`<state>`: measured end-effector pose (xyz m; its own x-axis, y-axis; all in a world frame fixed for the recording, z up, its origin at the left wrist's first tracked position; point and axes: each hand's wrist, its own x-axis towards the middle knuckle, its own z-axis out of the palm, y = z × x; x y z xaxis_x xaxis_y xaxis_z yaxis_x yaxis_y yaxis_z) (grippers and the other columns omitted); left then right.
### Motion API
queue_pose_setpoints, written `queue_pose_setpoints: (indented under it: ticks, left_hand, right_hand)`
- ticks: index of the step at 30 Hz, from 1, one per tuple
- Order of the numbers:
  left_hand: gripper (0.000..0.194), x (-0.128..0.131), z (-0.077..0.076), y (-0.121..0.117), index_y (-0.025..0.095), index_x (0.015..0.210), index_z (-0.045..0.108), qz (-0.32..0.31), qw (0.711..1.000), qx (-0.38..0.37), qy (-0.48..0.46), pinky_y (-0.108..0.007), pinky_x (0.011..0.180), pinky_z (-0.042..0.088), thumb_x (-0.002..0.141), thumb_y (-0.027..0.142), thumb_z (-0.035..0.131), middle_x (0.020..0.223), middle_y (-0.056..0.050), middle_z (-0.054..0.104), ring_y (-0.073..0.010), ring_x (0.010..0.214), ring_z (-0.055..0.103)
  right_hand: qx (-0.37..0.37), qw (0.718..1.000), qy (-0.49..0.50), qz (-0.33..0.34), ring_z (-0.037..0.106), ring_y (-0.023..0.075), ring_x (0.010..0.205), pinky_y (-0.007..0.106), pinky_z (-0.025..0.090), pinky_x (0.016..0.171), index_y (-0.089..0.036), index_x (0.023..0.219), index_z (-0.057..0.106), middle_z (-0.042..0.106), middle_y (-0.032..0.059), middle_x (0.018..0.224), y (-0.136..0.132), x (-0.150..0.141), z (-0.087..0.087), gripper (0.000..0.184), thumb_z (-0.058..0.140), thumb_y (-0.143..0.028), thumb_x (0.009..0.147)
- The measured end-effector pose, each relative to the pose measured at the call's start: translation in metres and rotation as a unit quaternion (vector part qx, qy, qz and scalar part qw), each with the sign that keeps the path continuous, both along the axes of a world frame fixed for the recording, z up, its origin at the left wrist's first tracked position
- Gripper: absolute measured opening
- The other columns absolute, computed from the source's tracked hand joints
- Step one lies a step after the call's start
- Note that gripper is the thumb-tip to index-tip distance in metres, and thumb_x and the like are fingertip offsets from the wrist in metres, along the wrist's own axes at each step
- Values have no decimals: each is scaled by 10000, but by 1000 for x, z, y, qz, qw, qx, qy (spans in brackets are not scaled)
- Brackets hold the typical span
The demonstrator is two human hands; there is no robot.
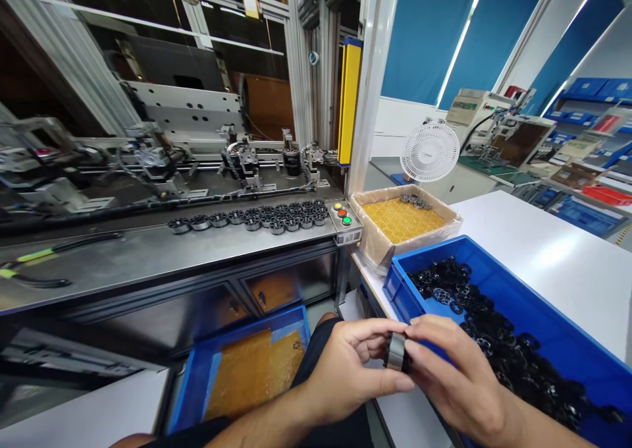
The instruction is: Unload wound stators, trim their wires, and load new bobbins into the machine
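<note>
Between my two hands, over my lap, is a small round motor stator core (395,351) with a grey metal rim and black plastic on its side. My left hand (340,369) grips it from the left, thumb below and fingers behind. From the right, my right hand (459,372) pinches its black side with the fingertips, which partly cover it. Just beyond my right hand is a blue bin (481,253) holding many loose black plastic parts (518,349). Similar stator cores (276,217) stand grouped along the metal ledge of the machine.
A plastic-lined carton (378,247) with yellow sheeting and a few metal cores stands behind the bin. A button box (345,219) sits at the ledge's right end. Pliers (54,247) lie at left. Below is another blue bin (190,382) with amber sheets. A white fan (429,151) stands behind.
</note>
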<state>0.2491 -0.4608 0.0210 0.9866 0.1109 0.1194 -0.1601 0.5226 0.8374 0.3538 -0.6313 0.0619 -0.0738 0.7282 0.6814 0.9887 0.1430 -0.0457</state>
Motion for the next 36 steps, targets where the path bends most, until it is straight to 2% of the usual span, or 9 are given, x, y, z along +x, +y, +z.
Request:
queue_pose_setpoints:
  ticks: [2,7,15,21,27,30,32,34,36]
  left_hand:
    - [552,0,0,0,147,1086,722,-11,1000,-2,0,-238,861,574,570,133,916,1022,-74,790,-204,945,748]
    - [530,0,0,1,154,1068,730,-4,1000,3,0,-215,871,568,571,127,916,1017,-60,794,-191,956,746]
    - [535,0,4,2,162,1073,739,-19,1000,-6,1,-185,816,569,570,90,907,953,-35,800,-158,888,749]
    - [543,-2,5,3,167,1055,751,-27,999,-12,31,-206,809,573,544,100,920,947,-32,799,-162,873,746]
    - [595,-1,2,5,160,1071,741,-63,996,-4,67,-253,818,571,514,180,948,914,-33,787,-173,838,735]
    - [581,-4,5,4,162,1216,680,-73,996,46,19,-312,911,547,684,296,871,1046,-75,759,-214,960,713]
    - [541,-9,8,3,194,1368,566,-72,991,112,-33,-363,1019,491,865,337,707,1232,-108,691,-239,1114,658]
    - [507,-15,11,4,246,1468,434,-68,979,176,-74,-390,1081,443,976,318,535,1389,-119,592,-240,1214,605]
    - [502,-20,13,5,283,1496,366,-62,966,230,-102,-392,1094,431,1004,287,465,1456,-116,534,-240,1254,582]
  right_hand:
    - [7,1000,-25,0,593,259,1134,436,569,910,-63,1212,596,635,159,1118,-1,1,-1,346,548,-2,874]
    - [2,999,-32,-26,610,261,1080,423,581,871,-53,1204,596,643,154,1063,0,1,2,305,589,-119,906]
    - [-11,1000,-12,-15,567,246,1090,409,556,877,-28,1168,600,597,159,1082,0,-1,2,267,586,-95,911]
    - [-13,998,-51,-23,581,261,1070,424,550,855,-2,1130,621,619,174,1054,-1,0,5,246,592,-108,910]
    - [-10,997,-74,-22,589,266,1089,435,559,893,-17,1156,620,640,176,1072,1,-3,3,266,573,-121,917]
    - [-7,998,-45,-32,588,257,1089,418,558,905,-22,1145,622,642,180,1063,2,-4,3,253,557,-135,928]
    - [-18,999,5,-39,584,255,1140,406,549,942,-56,1211,603,638,184,1136,1,-2,4,313,587,-199,933]
    - [-50,992,102,-58,588,252,1192,384,546,967,-106,1342,529,619,186,1256,-1,2,5,497,619,-365,927]
    - [-95,970,215,-61,626,228,1173,340,553,959,-172,1400,490,636,153,1292,-1,6,6,604,597,-508,909]
